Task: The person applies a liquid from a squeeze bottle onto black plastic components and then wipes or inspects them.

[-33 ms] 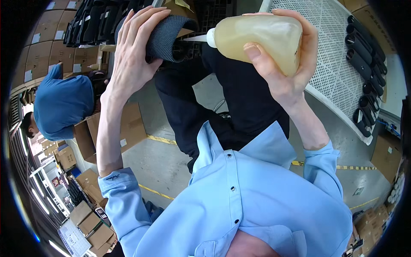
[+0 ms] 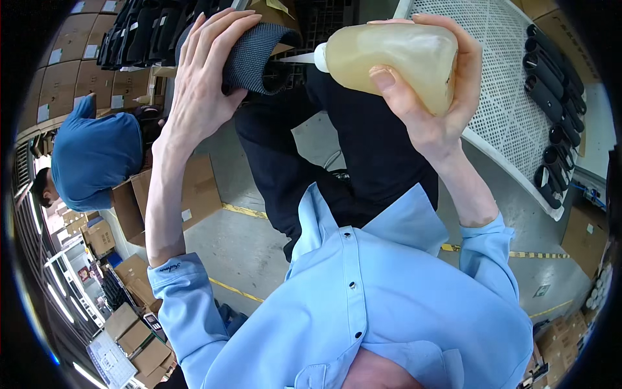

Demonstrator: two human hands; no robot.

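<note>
My left hand (image 2: pixel 206 78) is wrapped over a dark grey, woven-textured curved piece (image 2: pixel 253 59), like a short open tube. Its open end faces right. In my right hand (image 2: pixel 431 107) lies a soft translucent squeeze bottle (image 2: pixel 389 57) of yellowish liquid, held sideways with the thumb across its near side. From its white cap (image 2: pixel 320 58) a thin pointed nozzle (image 2: pixel 298 58) reaches left to the opening of the dark piece. Whether the tip touches the inside cannot be made out, and no liquid shows coming out.
A white perforated tabletop (image 2: pixel 495 84) stands at the right, with several black tube-shaped pieces (image 2: pixel 544 97) along its far side. More black pieces (image 2: pixel 152 32) lie at the upper left. A person in a blue shirt (image 2: pixel 97 159) bends near an open carton (image 2: pixel 175 201). Stacked cartons (image 2: pixel 68 39) stand behind.
</note>
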